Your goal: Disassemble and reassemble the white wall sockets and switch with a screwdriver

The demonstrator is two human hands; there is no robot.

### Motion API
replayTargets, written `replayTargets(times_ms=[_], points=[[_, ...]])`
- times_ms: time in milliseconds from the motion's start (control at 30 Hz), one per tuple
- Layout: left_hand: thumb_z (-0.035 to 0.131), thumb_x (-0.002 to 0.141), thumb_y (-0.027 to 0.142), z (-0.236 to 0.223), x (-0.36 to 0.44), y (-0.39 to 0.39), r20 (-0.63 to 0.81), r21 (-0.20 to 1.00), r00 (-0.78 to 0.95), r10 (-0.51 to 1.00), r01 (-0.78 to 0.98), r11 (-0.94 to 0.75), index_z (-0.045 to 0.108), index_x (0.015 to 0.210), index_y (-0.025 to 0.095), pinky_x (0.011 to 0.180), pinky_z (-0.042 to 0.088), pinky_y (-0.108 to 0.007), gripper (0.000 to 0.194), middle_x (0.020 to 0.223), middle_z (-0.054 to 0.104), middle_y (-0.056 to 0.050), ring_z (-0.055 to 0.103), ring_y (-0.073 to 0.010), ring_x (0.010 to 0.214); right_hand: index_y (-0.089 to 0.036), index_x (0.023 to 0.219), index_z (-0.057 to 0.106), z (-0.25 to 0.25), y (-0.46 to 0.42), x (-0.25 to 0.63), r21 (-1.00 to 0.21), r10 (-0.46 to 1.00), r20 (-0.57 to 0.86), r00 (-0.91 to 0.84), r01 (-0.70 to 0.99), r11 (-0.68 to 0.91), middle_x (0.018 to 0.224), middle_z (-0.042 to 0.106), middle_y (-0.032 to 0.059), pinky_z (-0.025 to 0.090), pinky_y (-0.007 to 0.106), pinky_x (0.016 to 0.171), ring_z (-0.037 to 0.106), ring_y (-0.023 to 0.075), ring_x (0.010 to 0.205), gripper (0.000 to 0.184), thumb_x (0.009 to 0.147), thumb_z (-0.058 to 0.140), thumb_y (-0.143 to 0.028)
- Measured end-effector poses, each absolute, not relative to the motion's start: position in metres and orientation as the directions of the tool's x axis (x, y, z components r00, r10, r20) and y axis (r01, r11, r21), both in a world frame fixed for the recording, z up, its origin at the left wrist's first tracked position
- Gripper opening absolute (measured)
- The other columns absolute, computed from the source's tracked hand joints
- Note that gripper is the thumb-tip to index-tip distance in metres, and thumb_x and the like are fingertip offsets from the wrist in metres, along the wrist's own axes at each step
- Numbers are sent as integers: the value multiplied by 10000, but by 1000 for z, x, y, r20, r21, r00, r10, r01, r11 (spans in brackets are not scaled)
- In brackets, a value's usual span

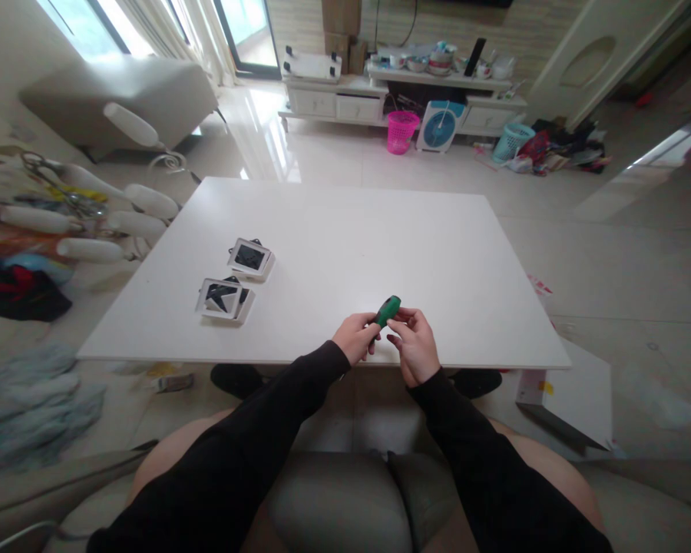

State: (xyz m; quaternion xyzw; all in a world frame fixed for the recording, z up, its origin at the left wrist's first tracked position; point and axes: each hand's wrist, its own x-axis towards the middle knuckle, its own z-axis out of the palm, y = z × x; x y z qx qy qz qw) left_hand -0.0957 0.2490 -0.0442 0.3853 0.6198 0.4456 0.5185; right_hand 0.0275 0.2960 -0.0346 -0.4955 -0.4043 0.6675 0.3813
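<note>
A short green and black screwdriver (pixel 388 311) is held up over the table's near edge; only its thick handle shows, and any shaft is hidden. My left hand (pixel 357 336) is closed around its lower end. My right hand (pixel 417 344) reaches it from the other side, thumb and fingertips bent against the handle. Off to the left on the table lie two small white-framed boxes: the farther box (pixel 252 259) with a dark panel, and the nearer box (pixel 226 300), whose frame sits askew over black parts. Neither hand is near the boxes.
The white table (pixel 345 246) spans the area before me. A white lamp (pixel 143 201) with several arms stands at its left. A white panel (pixel 576 395) leans low at the right. Beyond are a pink basket (pixel 402 132), a blue fan (pixel 440 126) and a cabinet (pixel 358 109).
</note>
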Motion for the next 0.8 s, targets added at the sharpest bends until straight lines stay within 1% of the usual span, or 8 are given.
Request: replayTargets(times_ms=[167,267,467,533,600,700,733,800], points=[[481,815,238,-46,-96,249,-303,950,-153,941,26,310,611,786,148,332,407,-204,161,535,530,29,476,-96,376,-244,904,616,-34,295,27,-918,910,-353,-218,-107,-382,942,655,-16,468,310,720,615,193,921,366,598,793,-336],[476,819,229,-45,-97,249,-302,950,-151,941,32,310,596,770,152,346,415,-198,151,569,554,20,503,-93,395,-242,912,615,-33,294,27,-920,912,-351,-213,-103,-378,929,657,-20,468,301,707,613,190,916,379,599,801,-347],[546,821,237,-36,-107,246,-291,928,-148,945,197,317,635,797,150,379,408,-184,127,509,545,35,501,-92,396,-245,956,638,-30,295,26,-890,894,-396,-211,-150,-430,933,686,-17,479,285,709,634,191,944,443,609,852,-421],[555,821,252,-35,-111,246,-292,927,-117,949,208,311,645,799,147,383,420,-199,140,514,564,23,506,-102,399,-235,943,672,-31,296,26,-890,892,-393,-225,-153,-430,914,691,-11,478,282,711,635,184,917,433,605,863,-428],[563,827,282,-37,-115,246,-289,938,-68,955,180,296,660,824,140,395,444,-218,172,575,604,0,548,-119,438,-221,917,702,-31,297,26,-893,893,-379,-244,-155,-422,895,691,-4,480,281,714,631,175,883,416,600,870,-433],[560,865,342,-46,-126,248,-268,955,-40,962,120,271,695,981,134,508,537,-257,272,756,672,-35,649,-146,583,-206,885,731,-31,298,26,-887,891,-383,-243,-175,-428,905,703,14,496,295,737,637,184,885,409,584,871,-444],[552,885,354,-50,-134,249,-261,955,-66,963,130,267,700,1040,138,592,575,-277,304,816,690,-46,680,-154,658,-205,875,735,-30,298,26,-883,891,-388,-234,-183,-432,917,708,19,502,302,747,642,191,898,403,578,870,-442],[577,889,338,-59,-156,251,-240,924,-226,944,247,293,691,1111,160,729,601,-311,307,978,724,-70,712,-177,817,-207,847,734,-28,298,27,-878,893,-396,-213,-198,-436,938,710,24,509,310,756,650,203,922,383,565,869,-429]])
